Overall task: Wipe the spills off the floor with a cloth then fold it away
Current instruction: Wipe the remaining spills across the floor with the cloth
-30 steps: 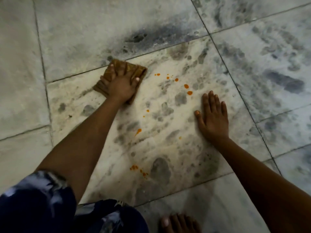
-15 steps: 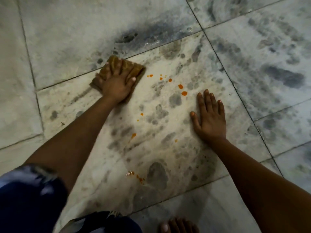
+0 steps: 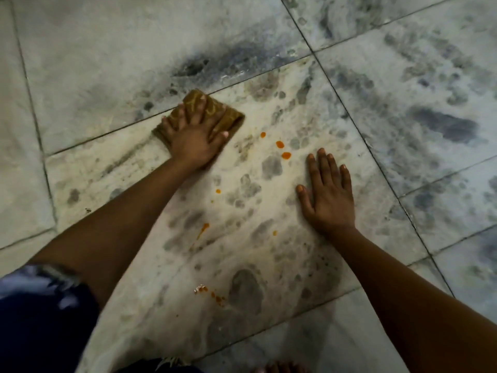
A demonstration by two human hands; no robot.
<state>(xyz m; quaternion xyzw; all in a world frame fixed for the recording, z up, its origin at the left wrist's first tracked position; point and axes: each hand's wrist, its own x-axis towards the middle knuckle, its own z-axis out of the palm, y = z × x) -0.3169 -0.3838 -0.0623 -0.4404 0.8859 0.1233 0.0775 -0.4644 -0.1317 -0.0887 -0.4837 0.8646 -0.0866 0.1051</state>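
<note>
Marble floor (image 3: 94, 63), pale tiles mottled grey and split by dark grout lines, fills the whole view. At the far left a dark blue sleeve (image 3: 40, 305) covers the upper arm. From it the left arm reaches forward, and the left hand (image 3: 195, 142) lies flat with fingers spread on a folded brown cloth (image 3: 228, 117), pressing it to the floor right at a grout line near the tile's far edge. Just right of the cloth sit three orange drops (image 3: 279, 144), untouched. More orange spots (image 3: 203, 228) dot the middle of the tile, and a wetter cluster (image 3: 208, 290) lies nearer the body. Further right, the right hand (image 3: 329, 196) rests palm down on bare tile, fingers close together, holding nothing; it looks like a brace.

Most of the spill seems still unwiped. To do this step well, keep the palm's weight over the cloth and sweep right across the nearest drops, then draw back toward the body, lifting rather than smearing. The bracing hand sits close to the drops and may need shifting.
</note>
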